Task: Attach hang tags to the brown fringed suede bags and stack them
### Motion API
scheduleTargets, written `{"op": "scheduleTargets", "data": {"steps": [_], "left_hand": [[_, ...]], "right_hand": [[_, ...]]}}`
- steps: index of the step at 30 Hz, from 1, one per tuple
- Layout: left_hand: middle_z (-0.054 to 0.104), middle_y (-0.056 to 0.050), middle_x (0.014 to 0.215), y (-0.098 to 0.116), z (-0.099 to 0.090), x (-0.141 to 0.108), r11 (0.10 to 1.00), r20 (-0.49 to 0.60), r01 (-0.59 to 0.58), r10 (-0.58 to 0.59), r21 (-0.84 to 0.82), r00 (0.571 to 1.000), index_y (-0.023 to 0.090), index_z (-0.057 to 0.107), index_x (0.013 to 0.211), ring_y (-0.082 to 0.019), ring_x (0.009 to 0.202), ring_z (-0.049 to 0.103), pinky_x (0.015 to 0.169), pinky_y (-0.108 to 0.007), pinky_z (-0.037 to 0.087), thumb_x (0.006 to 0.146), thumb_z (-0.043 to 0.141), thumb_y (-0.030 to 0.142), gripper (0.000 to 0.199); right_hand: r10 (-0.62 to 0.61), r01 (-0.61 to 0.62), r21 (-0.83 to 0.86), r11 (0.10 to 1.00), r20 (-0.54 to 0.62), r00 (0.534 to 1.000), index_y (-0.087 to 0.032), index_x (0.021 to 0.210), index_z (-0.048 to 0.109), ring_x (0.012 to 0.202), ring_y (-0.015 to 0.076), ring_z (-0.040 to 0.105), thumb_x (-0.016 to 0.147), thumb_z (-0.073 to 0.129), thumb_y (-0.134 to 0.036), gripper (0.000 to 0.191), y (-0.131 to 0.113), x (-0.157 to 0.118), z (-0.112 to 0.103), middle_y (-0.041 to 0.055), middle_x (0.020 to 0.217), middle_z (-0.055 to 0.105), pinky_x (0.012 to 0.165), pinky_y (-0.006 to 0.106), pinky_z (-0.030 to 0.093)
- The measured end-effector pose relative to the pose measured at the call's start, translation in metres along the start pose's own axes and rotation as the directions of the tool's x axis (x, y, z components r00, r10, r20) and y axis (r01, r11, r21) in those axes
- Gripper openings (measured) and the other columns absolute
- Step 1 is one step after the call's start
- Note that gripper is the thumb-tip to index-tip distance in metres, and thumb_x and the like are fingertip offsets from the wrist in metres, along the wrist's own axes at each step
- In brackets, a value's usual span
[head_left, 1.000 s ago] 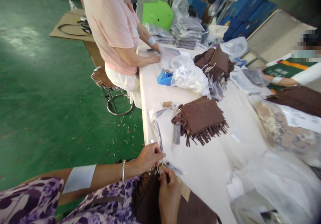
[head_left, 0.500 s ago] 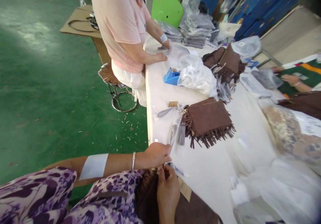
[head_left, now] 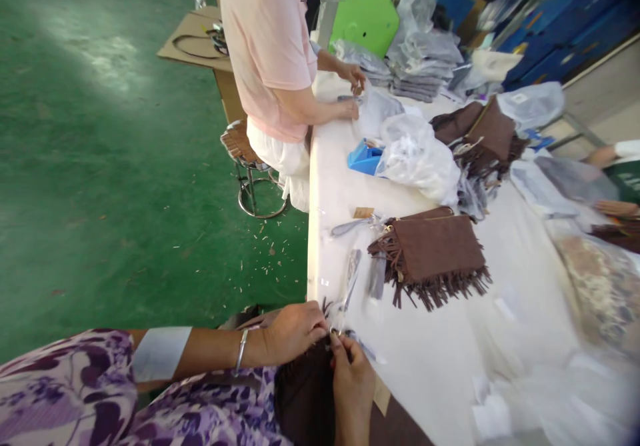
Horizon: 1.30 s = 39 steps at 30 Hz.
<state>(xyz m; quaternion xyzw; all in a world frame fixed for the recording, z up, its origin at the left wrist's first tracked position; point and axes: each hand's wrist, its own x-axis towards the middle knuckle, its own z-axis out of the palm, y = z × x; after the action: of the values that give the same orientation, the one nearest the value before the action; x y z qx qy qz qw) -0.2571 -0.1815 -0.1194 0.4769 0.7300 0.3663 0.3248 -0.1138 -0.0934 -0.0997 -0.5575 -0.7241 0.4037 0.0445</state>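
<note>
A brown fringed bag (head_left: 305,393) lies across my lap at the table's near edge, partly hidden by my hands. My right hand (head_left: 354,379) pinches a small metal ring (head_left: 334,331) at its upper edge. My left hand (head_left: 296,331) is closed just left of the ring; what its fingers hold is hidden. Beyond them lies a grey strap (head_left: 353,269) in clear wrapping, and a tan paper tag (head_left: 383,396) sticks out beside my right hand. Another brown fringed bag (head_left: 440,246) rests flat on the table, with a wrapped grey strap (head_left: 350,226) by its corner.
Across the white table (head_left: 330,189) a co-worker in a pink shirt (head_left: 273,33) handles clear plastic. Near them are a blue tape dispenser (head_left: 364,158), a white plastic bag (head_left: 420,159), piled brown bags (head_left: 480,133) and stacked wrapped goods (head_left: 425,66). Another person's hand (head_left: 617,207) shows at right.
My left hand has come down and left, away from the wrapped strap, and is closer to the bag's edge. The co-worker's far hand has lifted off the plastic. The view has shifted.
</note>
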Motion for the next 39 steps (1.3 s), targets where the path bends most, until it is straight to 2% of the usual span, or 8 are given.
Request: {"op": "scheduleTargets", "data": {"steps": [5, 13, 19, 25, 28, 32, 36, 39], "left_hand": [[0.066, -0.002, 0.084, 0.004, 0.015, 0.003, 0.988, -0.060, 0.139, -0.143, -0.064, 0.988, 0.020, 0.070, 0.084, -0.017, 0.080, 0.060, 0.069, -0.023, 0.042, 0.086, 0.056, 0.021, 0.014], [0.066, -0.003, 0.085, 0.001, 0.019, 0.004, 0.988, -0.073, 0.130, -0.137, -0.088, 0.988, 0.018, 0.069, 0.083, -0.017, 0.080, 0.061, 0.070, -0.025, 0.042, 0.088, 0.050, 0.019, 0.020], [0.066, -0.004, 0.089, 0.008, 0.012, -0.001, 0.990, -0.002, 0.123, -0.124, -0.068, 0.992, 0.019, 0.070, 0.090, -0.017, 0.082, 0.061, 0.073, -0.025, 0.044, 0.086, 0.047, 0.014, 0.023], [0.067, -0.005, 0.090, 0.012, 0.008, -0.002, 0.983, 0.010, 0.152, -0.151, -0.105, 0.988, 0.020, 0.071, 0.089, -0.019, 0.087, 0.062, 0.076, -0.026, 0.045, 0.083, 0.049, 0.014, 0.023], [0.067, -0.004, 0.084, 0.009, 0.011, -0.001, 0.974, 0.007, 0.164, -0.165, -0.158, 0.986, 0.019, 0.072, 0.087, -0.017, 0.077, 0.061, 0.071, -0.024, 0.044, 0.083, 0.049, 0.016, 0.024], [0.064, -0.002, 0.073, 0.005, 0.015, -0.001, 0.944, 0.048, 0.216, -0.211, -0.248, 0.976, 0.017, 0.071, 0.084, -0.013, 0.057, 0.057, 0.057, -0.021, 0.041, 0.084, 0.045, 0.018, 0.026], [0.065, -0.002, 0.072, 0.010, 0.009, -0.001, 0.959, 0.022, 0.209, -0.209, -0.193, 0.978, 0.017, 0.070, 0.081, -0.013, 0.057, 0.056, 0.059, -0.022, 0.041, 0.082, 0.047, 0.018, 0.023], [0.065, -0.003, 0.072, 0.014, 0.003, -0.001, 0.965, 0.017, 0.207, -0.207, -0.163, 0.978, 0.017, 0.069, 0.079, -0.014, 0.057, 0.055, 0.058, -0.021, 0.040, 0.082, 0.048, 0.017, 0.022]], "right_hand": [[-0.001, 0.001, 0.005, 1.000, 0.048, 0.999, -0.020, 0.086, 0.071, 0.059, 0.0212, 0.061, 0.080, 0.055, -0.056, 0.041, 0.004, 0.003, -0.002, 0.0005, 0.061, 0.066, 0.060, 0.030, 0.043], [-0.007, 0.002, 0.058, 0.998, 0.094, 0.996, -0.017, 0.090, 0.073, 0.056, 0.0212, 0.062, 0.081, 0.054, -0.053, 0.041, 0.005, 0.003, -0.006, 0.0010, 0.059, 0.065, 0.056, 0.031, 0.045], [-0.005, -0.002, 0.070, 0.998, 0.100, 0.995, -0.020, 0.093, 0.068, 0.063, 0.0213, 0.064, 0.082, 0.053, -0.051, 0.036, 0.007, 0.002, -0.002, 0.0015, 0.070, 0.069, 0.063, 0.032, 0.048], [0.024, -0.031, 0.084, 0.996, 0.082, 0.996, -0.021, 0.093, 0.062, 0.062, 0.0206, 0.065, 0.081, 0.055, -0.046, 0.030, 0.000, 0.001, -0.001, 0.0015, 0.076, 0.071, 0.063, 0.031, 0.048], [0.027, -0.030, 0.042, 0.999, 0.060, 0.998, -0.021, 0.090, 0.062, 0.063, 0.0215, 0.066, 0.081, 0.055, -0.045, 0.027, -0.003, -0.001, -0.002, 0.0021, 0.075, 0.071, 0.063, 0.031, 0.047], [-0.050, 0.051, -0.037, 0.998, 0.021, 0.999, -0.023, 0.086, 0.064, 0.070, 0.0240, 0.066, 0.083, 0.052, -0.042, 0.022, 0.000, -0.006, 0.001, 0.0028, 0.076, 0.071, 0.067, 0.033, 0.045], [-0.108, 0.108, -0.026, 0.994, -0.006, 0.994, -0.023, 0.085, 0.067, 0.078, 0.0257, 0.066, 0.083, 0.052, -0.037, 0.021, 0.002, -0.009, 0.002, 0.0044, 0.082, 0.073, 0.072, 0.034, 0.046], [-0.098, 0.096, 0.026, 0.995, 0.045, 0.994, -0.021, 0.089, 0.069, 0.080, 0.0252, 0.066, 0.082, 0.055, -0.039, 0.024, -0.001, -0.010, -0.001, 0.0051, 0.086, 0.073, 0.074, 0.034, 0.047]]}}
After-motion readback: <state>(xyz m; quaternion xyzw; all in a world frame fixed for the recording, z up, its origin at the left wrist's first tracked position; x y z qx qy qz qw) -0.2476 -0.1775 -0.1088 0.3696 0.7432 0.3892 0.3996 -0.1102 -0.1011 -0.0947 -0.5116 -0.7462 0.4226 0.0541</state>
